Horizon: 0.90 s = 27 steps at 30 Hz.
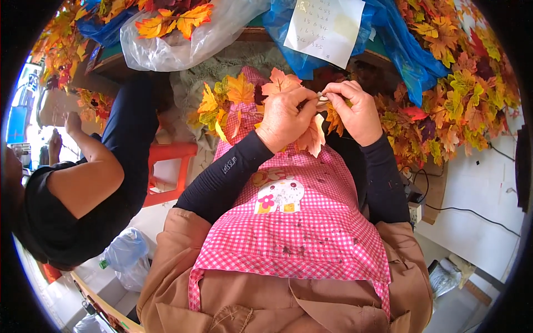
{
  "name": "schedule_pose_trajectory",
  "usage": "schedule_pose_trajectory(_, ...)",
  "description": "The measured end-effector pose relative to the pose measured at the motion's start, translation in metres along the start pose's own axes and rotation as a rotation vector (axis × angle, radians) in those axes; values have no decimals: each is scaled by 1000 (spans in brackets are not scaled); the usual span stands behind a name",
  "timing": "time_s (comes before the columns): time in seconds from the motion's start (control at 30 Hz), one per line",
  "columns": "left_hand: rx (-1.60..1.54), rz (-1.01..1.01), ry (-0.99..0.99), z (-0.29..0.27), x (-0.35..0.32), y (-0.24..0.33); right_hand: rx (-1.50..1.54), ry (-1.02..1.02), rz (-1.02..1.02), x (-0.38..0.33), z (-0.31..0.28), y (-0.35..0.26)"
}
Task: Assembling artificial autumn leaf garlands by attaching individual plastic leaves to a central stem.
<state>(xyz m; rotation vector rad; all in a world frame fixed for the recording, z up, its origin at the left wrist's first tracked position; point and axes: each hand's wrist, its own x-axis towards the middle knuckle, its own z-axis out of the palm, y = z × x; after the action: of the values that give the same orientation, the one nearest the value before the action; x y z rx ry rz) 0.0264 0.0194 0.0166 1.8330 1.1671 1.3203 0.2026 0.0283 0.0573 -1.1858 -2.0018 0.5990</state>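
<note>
My left hand [286, 117] is closed in front of my chest, around the stem of an artificial maple leaf garland [241, 89]. Orange, yellow and green leaves spread to its left, over my lap. A peach-coloured leaf [312, 137] hangs below the same hand, and another such leaf rises above it. Close by on the right, my right hand [355, 112] pinches thumb to forefinger on a thin pale strand [322, 100]. The fingertips of both hands nearly meet at this strand. What the strand joins to is hidden behind the fingers.
A sheet of handwritten paper [325, 30] lies on blue plastic [383, 33] at the far edge. Thick leaf garlands [461, 94] hang at right; a clear bag [183, 41] lies at far left. A red stool [172, 172] and a seated co-worker [83, 183] are at left.
</note>
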Motion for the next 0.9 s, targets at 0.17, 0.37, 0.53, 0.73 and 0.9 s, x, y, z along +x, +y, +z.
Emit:
schedule_pose_trajectory(0.17,50,61,-17,-2,1,4,-391,41,-264,-1,1,-7)
schedule_pose_trajectory(0.37,67,96,-46,-1,-7,2,-313,24,-242,-6,13,-3)
schedule_pose_trajectory(0.53,69,50,-68,-1,-11,-4,-91,-38,-59,-7,15,0)
schedule_pose_trajectory(0.73,113,56,-147,-8,-10,-6,-102,-81,-108,-5,14,4)
schedule_pose_trajectory(0.9,108,57,-142,-6,-10,-10,80,-150,128,-6,17,3)
